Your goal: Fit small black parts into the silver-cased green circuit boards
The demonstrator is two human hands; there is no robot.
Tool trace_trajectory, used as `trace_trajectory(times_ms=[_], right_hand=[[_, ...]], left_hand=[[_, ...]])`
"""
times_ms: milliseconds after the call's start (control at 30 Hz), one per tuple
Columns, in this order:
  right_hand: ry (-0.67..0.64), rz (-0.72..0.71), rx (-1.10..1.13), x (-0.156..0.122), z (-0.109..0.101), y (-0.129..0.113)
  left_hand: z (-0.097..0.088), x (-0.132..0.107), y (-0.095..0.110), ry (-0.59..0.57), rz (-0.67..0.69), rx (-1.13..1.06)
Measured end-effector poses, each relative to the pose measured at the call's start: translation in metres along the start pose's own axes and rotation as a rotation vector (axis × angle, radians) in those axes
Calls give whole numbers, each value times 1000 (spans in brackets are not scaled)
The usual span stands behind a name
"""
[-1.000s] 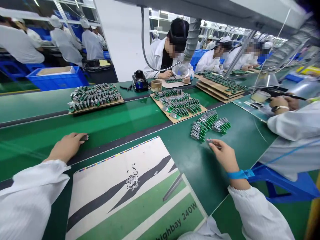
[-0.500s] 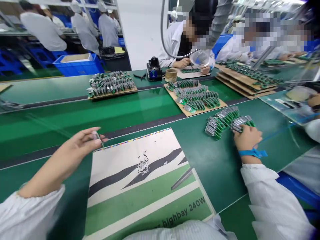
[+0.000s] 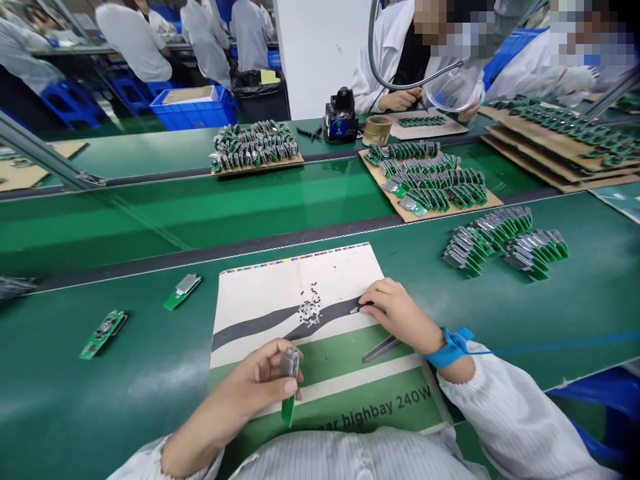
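My left hand (image 3: 257, 385) is closed round a small green circuit board (image 3: 289, 385) with a metal can on top, held upright over the printed cardboard sheet (image 3: 260, 300). My right hand (image 3: 397, 312) rests on the sheet with its fingertips pinched at a tiny dark part, just right of a heap of several small dark components (image 3: 310, 311). A blue wrist strap (image 3: 450, 347) circles my right wrist. Grey tweezers (image 3: 381, 349) lie on the sheet under that wrist.
Two loose boards (image 3: 183, 291) (image 3: 103, 333) lie on the green mat at left. Rows of boards (image 3: 505, 243) stand at right, more on cardboard trays (image 3: 430, 185) (image 3: 254, 148) across the belt. Other workers sit opposite beside a soldering station (image 3: 341, 120).
My left hand came in from the far left to the front centre, holding a board. My right hand left the stacked boards at right and moved onto the sheet beside the small parts.
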State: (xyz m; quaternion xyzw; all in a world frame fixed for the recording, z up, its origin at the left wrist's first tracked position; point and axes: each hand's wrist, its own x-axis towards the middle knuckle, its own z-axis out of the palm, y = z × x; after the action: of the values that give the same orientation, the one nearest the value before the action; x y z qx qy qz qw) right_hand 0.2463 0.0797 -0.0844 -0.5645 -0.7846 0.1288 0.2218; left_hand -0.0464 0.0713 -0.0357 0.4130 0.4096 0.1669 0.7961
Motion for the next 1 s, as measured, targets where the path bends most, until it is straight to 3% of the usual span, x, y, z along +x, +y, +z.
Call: trace_trajectory(times_ms=[233,433,700,1000], right_hand=[[-92,6,137,9,9,8],[-31,57,271,4,-1,6],[42,120,378,0,-10,-3],[123,90,489,-11,-27,-34]], left_hand=[[-3,-10,-9,104,-19,-14],[-2,-6,-14,22,-1,6],[1,-4,-19,7,13,-15],[26,-3,2,96,20,-55]])
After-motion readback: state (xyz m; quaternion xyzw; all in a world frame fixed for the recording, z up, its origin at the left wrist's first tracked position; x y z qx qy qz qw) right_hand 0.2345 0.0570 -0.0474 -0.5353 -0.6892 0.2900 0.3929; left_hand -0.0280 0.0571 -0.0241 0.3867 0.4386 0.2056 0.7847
